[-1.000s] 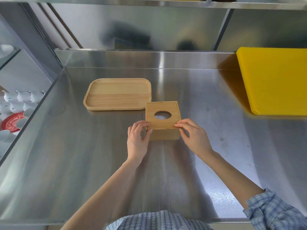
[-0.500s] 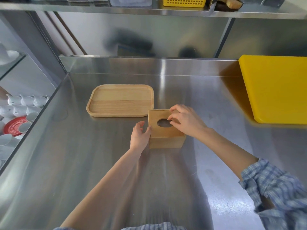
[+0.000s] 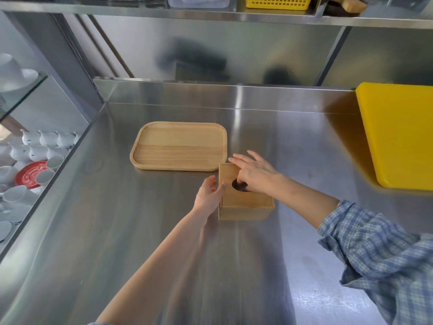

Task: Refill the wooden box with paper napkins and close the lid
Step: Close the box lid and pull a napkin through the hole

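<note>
The wooden box [image 3: 244, 198] sits mid-surface, just at 4 o'clock of the tray [image 3: 179, 146], lid on & no napkins seen, so refill isn't started: left hand [image 3: 208, 195] open beside it, right hand [image 3: 254, 172] w/ one finger in the lid hole.

We're looking from head height, forward and down over the steel counter [image 3: 304, 146], close above our own forearms, with the shelf [image 3: 210, 15] topping the single wide view.

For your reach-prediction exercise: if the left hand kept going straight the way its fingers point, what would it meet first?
The left hand points up and right at the wooden box; its fingertips look nearly against the box's left wall, so it probably meets that wall first.
</note>
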`<control>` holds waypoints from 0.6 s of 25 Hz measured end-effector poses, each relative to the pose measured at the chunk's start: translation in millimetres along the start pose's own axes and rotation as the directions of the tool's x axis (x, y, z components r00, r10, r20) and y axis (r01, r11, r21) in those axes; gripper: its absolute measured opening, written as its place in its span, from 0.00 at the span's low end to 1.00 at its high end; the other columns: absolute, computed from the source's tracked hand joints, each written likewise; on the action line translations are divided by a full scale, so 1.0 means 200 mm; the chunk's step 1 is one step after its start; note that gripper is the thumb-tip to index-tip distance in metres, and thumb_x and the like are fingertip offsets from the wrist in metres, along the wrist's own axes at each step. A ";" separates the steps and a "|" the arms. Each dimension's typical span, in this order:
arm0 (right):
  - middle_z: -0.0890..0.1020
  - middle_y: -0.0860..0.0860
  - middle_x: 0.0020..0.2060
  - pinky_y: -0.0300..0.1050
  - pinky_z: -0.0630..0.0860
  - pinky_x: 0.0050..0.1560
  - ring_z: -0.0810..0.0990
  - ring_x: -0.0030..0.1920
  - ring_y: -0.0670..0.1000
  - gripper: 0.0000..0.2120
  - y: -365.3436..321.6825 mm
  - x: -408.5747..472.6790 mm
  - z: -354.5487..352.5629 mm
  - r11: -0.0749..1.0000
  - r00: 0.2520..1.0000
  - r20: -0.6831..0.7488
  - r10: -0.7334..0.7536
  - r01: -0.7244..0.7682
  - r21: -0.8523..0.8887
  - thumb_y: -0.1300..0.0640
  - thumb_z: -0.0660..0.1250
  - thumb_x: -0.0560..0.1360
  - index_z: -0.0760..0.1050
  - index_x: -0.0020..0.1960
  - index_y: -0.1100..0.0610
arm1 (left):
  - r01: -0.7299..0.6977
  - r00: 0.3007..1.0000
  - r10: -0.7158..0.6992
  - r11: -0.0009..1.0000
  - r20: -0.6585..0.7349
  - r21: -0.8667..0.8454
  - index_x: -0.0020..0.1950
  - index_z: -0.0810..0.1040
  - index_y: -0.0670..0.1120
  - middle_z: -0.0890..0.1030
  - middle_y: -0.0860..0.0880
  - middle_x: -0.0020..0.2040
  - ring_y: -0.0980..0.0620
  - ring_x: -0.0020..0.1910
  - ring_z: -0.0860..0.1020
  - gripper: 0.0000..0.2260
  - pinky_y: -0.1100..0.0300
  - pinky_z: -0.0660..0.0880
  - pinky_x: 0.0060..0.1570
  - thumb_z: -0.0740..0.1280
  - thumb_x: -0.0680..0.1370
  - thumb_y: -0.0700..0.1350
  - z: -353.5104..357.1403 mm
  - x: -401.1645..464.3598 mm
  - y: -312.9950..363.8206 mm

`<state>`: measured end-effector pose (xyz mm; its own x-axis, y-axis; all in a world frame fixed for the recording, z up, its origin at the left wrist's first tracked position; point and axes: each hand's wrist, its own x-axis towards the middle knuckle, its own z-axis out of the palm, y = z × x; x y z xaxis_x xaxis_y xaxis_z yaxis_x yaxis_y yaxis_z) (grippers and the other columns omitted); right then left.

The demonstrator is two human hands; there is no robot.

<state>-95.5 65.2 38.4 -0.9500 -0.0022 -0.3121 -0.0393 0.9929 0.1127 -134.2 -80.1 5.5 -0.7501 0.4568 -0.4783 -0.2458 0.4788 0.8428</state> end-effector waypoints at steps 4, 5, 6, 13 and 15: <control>0.58 0.55 0.75 0.52 0.47 0.75 0.52 0.75 0.52 0.05 0.00 0.04 0.03 1.000 0.998 -0.053 -0.023 0.024 0.013 0.57 0.67 0.72 0.82 0.40 0.55 | -0.027 0.999 0.026 0.999 0.021 0.031 0.71 0.64 0.45 0.73 0.48 0.67 0.50 0.64 0.72 0.23 0.55 0.68 0.65 0.62 0.77 0.49 -0.01 0.01 0.01; 0.59 0.56 0.74 0.52 0.47 0.75 0.53 0.75 0.52 0.06 0.00 0.05 0.04 0.999 0.997 -0.075 -0.026 0.027 0.018 0.57 0.67 0.71 0.82 0.39 0.56 | -0.031 0.999 0.030 0.999 0.023 0.041 0.71 0.64 0.45 0.73 0.48 0.67 0.49 0.65 0.72 0.23 0.54 0.68 0.65 0.62 0.78 0.49 -0.02 0.01 0.01; 0.60 0.56 0.74 0.51 0.46 0.75 0.53 0.75 0.52 0.06 0.00 0.05 0.05 0.999 0.995 -0.095 -0.032 0.034 0.020 0.58 0.67 0.72 0.82 0.39 0.56 | -0.036 0.999 0.035 0.998 0.025 0.048 0.71 0.64 0.45 0.73 0.48 0.67 0.49 0.65 0.72 0.22 0.54 0.68 0.65 0.62 0.78 0.49 -0.02 0.01 0.02; 0.66 0.55 0.71 0.49 0.46 0.74 0.60 0.72 0.54 0.08 0.01 -0.02 0.04 0.982 0.980 -0.200 -0.012 0.049 0.184 0.55 0.65 0.73 0.84 0.42 0.53 | -0.072 0.997 0.071 0.994 0.013 0.083 0.69 0.65 0.46 0.73 0.47 0.67 0.49 0.64 0.73 0.20 0.53 0.69 0.64 0.60 0.79 0.48 -0.01 0.00 0.02; 0.69 0.55 0.68 0.49 0.51 0.73 0.65 0.69 0.55 0.09 0.00 -0.08 0.04 0.967 0.970 -0.232 0.065 -0.004 0.255 0.55 0.64 0.74 0.82 0.46 0.55 | -0.075 0.997 0.075 0.993 0.011 0.086 0.69 0.66 0.46 0.73 0.47 0.67 0.48 0.63 0.73 0.19 0.53 0.69 0.64 0.60 0.79 0.48 0.00 -0.01 0.02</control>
<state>-78.2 66.5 36.6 -0.9965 0.0352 -0.0763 0.0449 0.9905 -0.1299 -134.2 -79.5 9.9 -0.7594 0.4997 -0.4166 -0.1345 0.5060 0.8520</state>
